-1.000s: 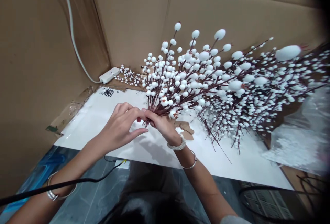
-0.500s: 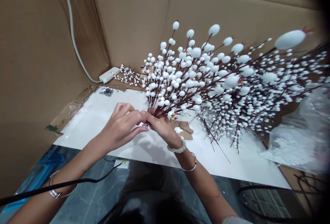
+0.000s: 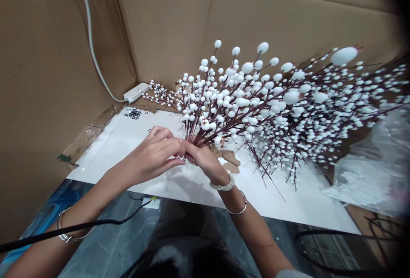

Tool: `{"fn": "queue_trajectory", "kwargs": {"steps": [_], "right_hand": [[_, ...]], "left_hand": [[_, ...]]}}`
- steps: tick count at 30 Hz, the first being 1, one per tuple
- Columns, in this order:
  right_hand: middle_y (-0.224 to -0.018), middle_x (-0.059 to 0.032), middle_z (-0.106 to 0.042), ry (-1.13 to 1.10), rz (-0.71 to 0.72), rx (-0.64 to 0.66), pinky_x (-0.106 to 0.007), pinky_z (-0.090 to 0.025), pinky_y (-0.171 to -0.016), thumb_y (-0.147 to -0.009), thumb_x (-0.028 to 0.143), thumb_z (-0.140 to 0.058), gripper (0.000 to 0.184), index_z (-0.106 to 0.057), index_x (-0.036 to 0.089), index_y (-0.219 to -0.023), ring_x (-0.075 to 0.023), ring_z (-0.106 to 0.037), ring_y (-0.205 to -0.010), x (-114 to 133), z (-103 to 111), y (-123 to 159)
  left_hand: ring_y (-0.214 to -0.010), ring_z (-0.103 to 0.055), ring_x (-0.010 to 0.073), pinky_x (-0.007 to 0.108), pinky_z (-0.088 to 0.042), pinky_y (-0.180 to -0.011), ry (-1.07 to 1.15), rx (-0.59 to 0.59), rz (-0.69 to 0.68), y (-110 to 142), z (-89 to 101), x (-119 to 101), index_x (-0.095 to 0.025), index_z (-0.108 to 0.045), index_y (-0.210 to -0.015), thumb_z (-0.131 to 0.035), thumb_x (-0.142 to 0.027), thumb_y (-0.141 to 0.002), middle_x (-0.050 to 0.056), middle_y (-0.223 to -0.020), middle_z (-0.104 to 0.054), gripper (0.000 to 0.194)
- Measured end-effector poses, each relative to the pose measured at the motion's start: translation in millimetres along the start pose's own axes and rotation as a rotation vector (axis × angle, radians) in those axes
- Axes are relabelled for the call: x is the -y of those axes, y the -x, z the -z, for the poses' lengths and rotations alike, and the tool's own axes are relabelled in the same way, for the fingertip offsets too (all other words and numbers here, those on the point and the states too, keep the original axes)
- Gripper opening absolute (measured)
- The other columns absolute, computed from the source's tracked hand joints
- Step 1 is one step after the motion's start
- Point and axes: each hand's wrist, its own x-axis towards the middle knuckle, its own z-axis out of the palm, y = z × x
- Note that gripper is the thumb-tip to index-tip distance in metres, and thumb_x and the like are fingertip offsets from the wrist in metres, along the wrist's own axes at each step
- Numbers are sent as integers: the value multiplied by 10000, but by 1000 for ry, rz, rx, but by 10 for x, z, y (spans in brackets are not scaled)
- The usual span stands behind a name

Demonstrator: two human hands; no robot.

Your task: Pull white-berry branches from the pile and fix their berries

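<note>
A bunch of artificial berry stems [image 3: 237, 94], with white berries on brown wires, fans up and to the right. My right hand [image 3: 206, 160] is wrapped round its lower stems. Close against it, my left hand [image 3: 158, 152] has its fingers curled at the stem ends, touching the right thumb. What the left fingertips pinch, if anything, is hidden. A few bare wire ends poke out below, between the two hands. Small black rings [image 3: 133, 114] lie in a cluster on the white table surface [image 3: 118, 150], beyond my left hand.
A pile of similar berry stems [image 3: 307, 128] lies to the right, beside a clear plastic bag [image 3: 365, 179] of white pieces. A power strip [image 3: 136, 92] sits at the back left corner near a small berry sprig [image 3: 162, 94]. Cardboard walls [image 3: 169, 26] stand behind and left. A black cable [image 3: 105, 223] crosses my left forearm.
The bunch has tipped slightly lower, its top berries dropping in view. Both hands have shifted a little to the right, still together at the stem ends.
</note>
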Motion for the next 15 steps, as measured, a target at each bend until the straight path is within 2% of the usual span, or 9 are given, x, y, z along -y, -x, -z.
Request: {"fn": "queue_trajectory", "kwargs": {"steps": [3, 6, 12, 15], "right_hand": [[-516, 46, -390, -38, 34, 71, -252, -291, -519, -879, 440, -528, 381, -529, 176, -604, -93, -350, -512, -9, -1, -9], [-533, 43, -399, -83, 54, 79, -251, -288, -517, -876, 415, -544, 366, -522, 170, -605, -87, -353, -523, -2, -2, -1], [-485, 65, -361, -260, 11, 124, -242, -218, -436, -865, 448, -579, 385, -516, 170, -606, -62, -287, -443, -31, 10, 5], [-477, 76, -341, -350, -33, 155, -234, -172, -401, -839, 451, -614, 387, -501, 172, -596, -46, -245, -409, -20, 17, 9]], "left_hand": [[-844, -470, 186, 332, -362, -823, 16, -10, 5, 2, -17, -2, -178, -528, -884, -589, -271, -928, 31, -819, -613, 120], [-845, -466, 184, 332, -358, -824, 26, -19, 9, 12, -18, -9, -178, -522, -865, -590, -275, -927, 30, -827, -614, 134], [-957, -472, 194, 320, -355, -856, 124, 130, 49, 44, 80, -12, -187, -543, -1002, -588, -287, -930, 43, -983, -629, 131], [-950, -472, 189, 322, -347, -863, 122, 131, 31, 49, 107, 0, -195, -542, -993, -563, -237, -944, 29, -973, -637, 68]]}}
